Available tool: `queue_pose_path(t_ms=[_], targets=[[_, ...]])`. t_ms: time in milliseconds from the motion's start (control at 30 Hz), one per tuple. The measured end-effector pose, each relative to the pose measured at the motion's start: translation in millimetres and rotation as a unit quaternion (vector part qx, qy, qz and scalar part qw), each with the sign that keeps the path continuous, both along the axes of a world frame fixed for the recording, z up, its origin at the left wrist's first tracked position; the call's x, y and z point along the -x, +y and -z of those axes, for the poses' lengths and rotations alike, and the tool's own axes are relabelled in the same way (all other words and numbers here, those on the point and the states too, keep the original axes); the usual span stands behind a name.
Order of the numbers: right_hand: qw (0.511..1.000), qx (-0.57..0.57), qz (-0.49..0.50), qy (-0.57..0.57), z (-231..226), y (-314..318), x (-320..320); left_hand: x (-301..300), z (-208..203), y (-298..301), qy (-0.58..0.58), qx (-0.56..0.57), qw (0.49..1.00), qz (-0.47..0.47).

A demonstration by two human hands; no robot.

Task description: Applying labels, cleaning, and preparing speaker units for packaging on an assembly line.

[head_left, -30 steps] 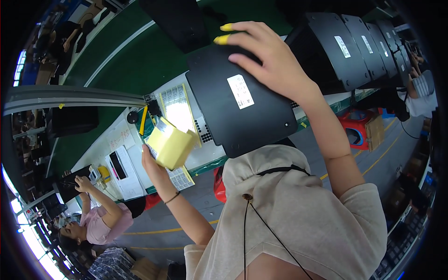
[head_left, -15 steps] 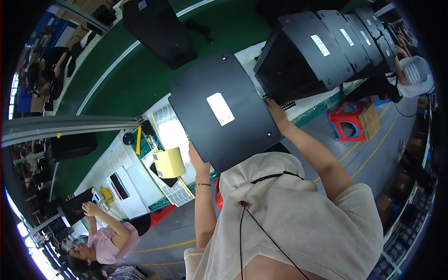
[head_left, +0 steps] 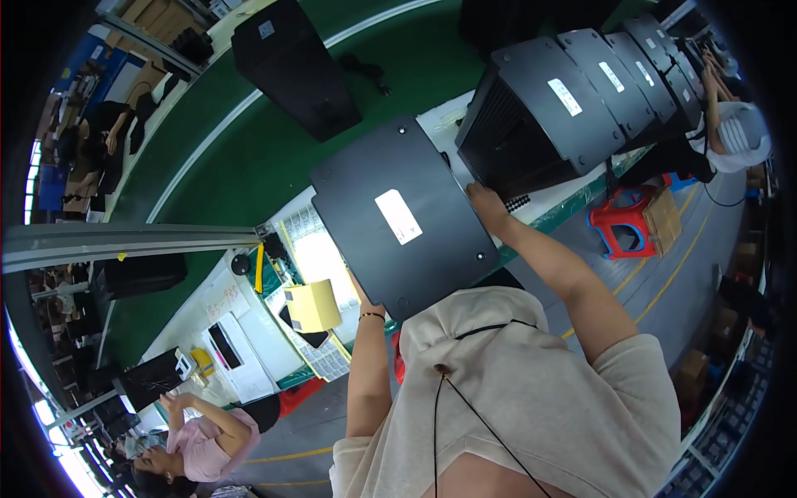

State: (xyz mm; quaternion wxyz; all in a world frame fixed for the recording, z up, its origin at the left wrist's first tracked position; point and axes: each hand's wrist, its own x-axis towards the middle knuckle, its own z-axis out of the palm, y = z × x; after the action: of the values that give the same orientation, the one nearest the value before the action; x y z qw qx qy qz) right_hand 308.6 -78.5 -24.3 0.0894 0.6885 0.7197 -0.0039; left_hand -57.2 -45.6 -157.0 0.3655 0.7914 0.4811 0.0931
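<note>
A large black box-shaped unit (head_left: 365, 207) with a white label and notched corners is in front of me at the bench edge, close to my body. My left hand (head_left: 359, 292) is against its left side, with the fingers hidden behind the edge. At the right side, my right hand (head_left: 487, 207) grips the unit, its fingers bent in beside the edge and partly hidden. A row of similar black units (head_left: 544, 108) with white labels stands just beyond my right hand. Left of the unit lie a yellow pad-like block (head_left: 314, 305) and sheets of pale labels (head_left: 303, 228).
A green conveyor belt (head_left: 212, 178) runs behind the bench, carrying another black unit (head_left: 295, 70). A metal post (head_left: 133, 241) crosses at the left. A co-worker in pink (head_left: 212, 444) sits at the lower left. A red stool (head_left: 618, 228) stands on the floor to the right.
The whole view has shifted, moving most things slightly down and right. My right hand sits slightly farther up along the unit's side. The co-worker's hands have come off the black item before them.
</note>
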Motion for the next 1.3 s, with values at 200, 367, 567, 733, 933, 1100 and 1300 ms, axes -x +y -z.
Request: queue_pose_path(t_ms=[200, 367, 567, 733, 933, 1100, 1300], targets=[[0.998, -0.026, -0.031, 0.038, -7.8, 21.0, 2.2, 4.8, 11.1, 24.2, 0.082, -0.215, 0.973, 0.015], [0.909, -0.276, 0.077, 0.303, -113.5, 70.3, 11.8, -33.1, -104.2, 31.8, 0.156, -0.156, 0.972, -0.078], [0.767, -0.326, 0.019, 0.553, -287.0, 78.3, 41.5, -53.4, -209.2, 50.8, -0.316, -0.114, 0.884, -0.326], [0.868, -0.275, -0.087, 0.405, -290.5, 87.1, 39.0, -64.6, -321.5, 57.4, -0.435, -0.015, 0.841, -0.320], [0.877, -0.354, -0.162, 0.283, -286.9, 86.9, 44.6, -82.4, -385.9, 44.1, -0.417, -0.092, 0.862, -0.273], [0.862, -0.387, -0.182, 0.272, -279.6, 81.7, 42.8, -96.8, -391.5, 42.6, -0.364, -0.110, 0.890, -0.252], [0.837, -0.278, -0.036, 0.470, -269.6, 81.4, 50.3, -93.9, -397.9, 67.4, -0.220, -0.275, 0.913, -0.205]])
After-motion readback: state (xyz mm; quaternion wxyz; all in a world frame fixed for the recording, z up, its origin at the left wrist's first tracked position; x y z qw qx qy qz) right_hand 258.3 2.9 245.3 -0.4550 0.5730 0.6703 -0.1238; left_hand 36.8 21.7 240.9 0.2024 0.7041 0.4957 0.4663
